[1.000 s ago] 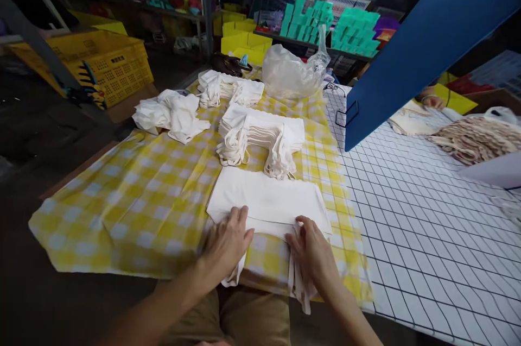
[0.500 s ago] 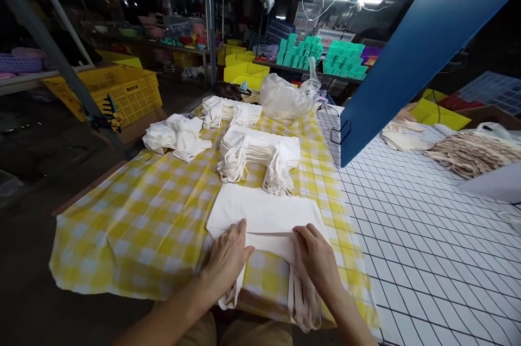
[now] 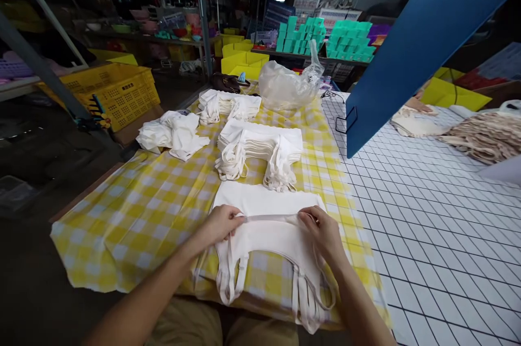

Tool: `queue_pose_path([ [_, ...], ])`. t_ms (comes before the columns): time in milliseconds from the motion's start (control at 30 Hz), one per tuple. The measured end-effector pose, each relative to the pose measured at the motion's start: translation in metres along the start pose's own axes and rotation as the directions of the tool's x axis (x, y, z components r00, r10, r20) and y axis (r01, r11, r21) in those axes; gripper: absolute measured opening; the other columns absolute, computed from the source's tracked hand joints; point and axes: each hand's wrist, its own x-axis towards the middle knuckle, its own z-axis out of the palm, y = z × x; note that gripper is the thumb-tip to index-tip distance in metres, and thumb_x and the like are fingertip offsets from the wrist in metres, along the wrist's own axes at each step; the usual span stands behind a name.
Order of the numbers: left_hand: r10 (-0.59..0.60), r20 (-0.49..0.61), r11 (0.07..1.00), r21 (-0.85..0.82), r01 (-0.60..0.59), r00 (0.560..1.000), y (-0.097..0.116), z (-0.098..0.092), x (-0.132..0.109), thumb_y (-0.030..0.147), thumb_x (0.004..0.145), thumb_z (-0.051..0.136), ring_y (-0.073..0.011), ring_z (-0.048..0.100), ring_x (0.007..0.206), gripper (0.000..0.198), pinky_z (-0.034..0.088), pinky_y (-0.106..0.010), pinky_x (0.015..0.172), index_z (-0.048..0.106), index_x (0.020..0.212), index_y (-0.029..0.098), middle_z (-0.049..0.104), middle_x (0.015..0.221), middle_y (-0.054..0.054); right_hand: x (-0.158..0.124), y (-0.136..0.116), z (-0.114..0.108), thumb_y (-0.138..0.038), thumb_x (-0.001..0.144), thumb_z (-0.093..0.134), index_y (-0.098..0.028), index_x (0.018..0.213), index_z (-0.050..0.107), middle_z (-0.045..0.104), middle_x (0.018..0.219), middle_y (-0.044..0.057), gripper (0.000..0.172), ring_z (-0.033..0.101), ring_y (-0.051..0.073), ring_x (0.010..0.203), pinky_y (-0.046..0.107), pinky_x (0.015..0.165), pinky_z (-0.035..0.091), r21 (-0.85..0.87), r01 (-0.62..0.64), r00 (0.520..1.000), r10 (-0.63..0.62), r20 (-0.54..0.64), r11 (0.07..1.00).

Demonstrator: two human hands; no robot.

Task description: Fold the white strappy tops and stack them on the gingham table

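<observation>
A white camisole top point(image 3: 272, 234) with thin shoulder straps lies on the yellow checked cloth in front of me, straps toward me. My left hand point(image 3: 224, 222) pinches its upper neckline edge at the left, fingers closed. At the right, my right hand point(image 3: 321, 228) pinches the same edge, which is drawn straight and slightly raised between the two hands. White fabric point(image 3: 264, 199) lies flat just beyond that edge; whether it belongs to the same top, I cannot tell. Several straps point(image 3: 307, 300) hang down near the table's front edge.
Beyond my hands sits a neat stack of white tops point(image 3: 260, 142), with another stack point(image 3: 230, 104) farther back. A crumpled white pile point(image 3: 175, 133) lies left, a clear plastic bag point(image 3: 287, 85) behind. A blue panel point(image 3: 391, 69) leans over the white grid-patterned surface point(image 3: 411, 215) at right.
Both hands have moved away from me over the garment. My left hand went from lying flat to pinching the edge. The edge is now lifted, and more of the top's lower part shows.
</observation>
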Motion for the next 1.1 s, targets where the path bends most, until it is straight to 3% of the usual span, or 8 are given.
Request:
queue_pose_path([
  [100,-0.08,0.196,0.966,-0.228,0.125,0.977,-0.008,-0.011,0.013,0.056,0.067,0.053,-0.0055,0.036,0.028,0.04,0.023,-0.018,0.032,0.047,0.058,0.017,0.045,0.041,0.007,0.003,0.008,0.007,-0.04,0.076,0.047,-0.019,0.07,0.061,0.064,0.07,0.005,0.026,0.056,0.018,0.067,0.028,0.062,0.04,0.071,-0.092,0.996,0.091,0.018,0.993],
  [200,-0.11,0.243,0.938,-0.295,0.181,0.964,-0.014,-0.014,0.021,0.063,0.059,0.057,-0.0038,0.032,0.025,0.046,0.017,-0.018,0.028,0.043,0.058,0.018,0.045,0.041,0.008,0.003,0.013,0.012,-0.041,0.076,0.047,-0.019,0.072,0.062,0.066,0.074,0.005,0.027,0.058,0.019,0.07,0.028,0.064,0.04,0.054,-0.107,0.994,0.106,0.014,0.993],
  [433,-0.127,0.224,0.957,-0.228,0.179,0.966,-0.013,-0.014,0.023,0.063,0.064,0.051,-0.0038,0.032,0.024,0.048,0.015,-0.018,0.028,0.041,0.05,0.018,0.038,0.036,0.008,0.005,0.013,0.015,-0.041,0.076,0.044,-0.02,0.071,0.062,0.064,0.071,0.004,0.028,0.056,0.017,0.065,0.027,0.061,0.037,-0.075,-0.088,0.996,0.088,-0.003,0.993],
  [733,-0.132,0.143,0.958,-0.235,0.163,0.981,-0.01,-0.01,0.021,0.057,0.07,0.048,-0.0039,0.031,0.024,0.042,0.016,-0.018,0.03,0.041,0.054,0.018,0.042,0.039,0.008,0.004,0.014,0.016,-0.041,0.077,0.044,-0.02,0.072,0.062,0.064,0.072,0.003,0.029,0.056,0.017,0.067,0.026,0.062,0.036,-0.09,-0.087,0.996,0.085,-0.027,0.992],
  [1100,-0.157,0.135,0.954,-0.236,0.186,0.978,-0.009,-0.01,0.021,0.053,0.072,0.049,-0.0037,0.032,0.023,0.04,0.015,-0.018,0.029,0.041,0.055,0.018,0.043,0.04,0.008,0.006,0.014,0.016,-0.042,0.074,0.044,-0.02,0.069,0.061,0.065,0.072,0.004,0.029,0.057,0.018,0.067,0.028,0.062,0.037,-0.068,-0.091,0.995,0.089,-0.038,0.994],
])
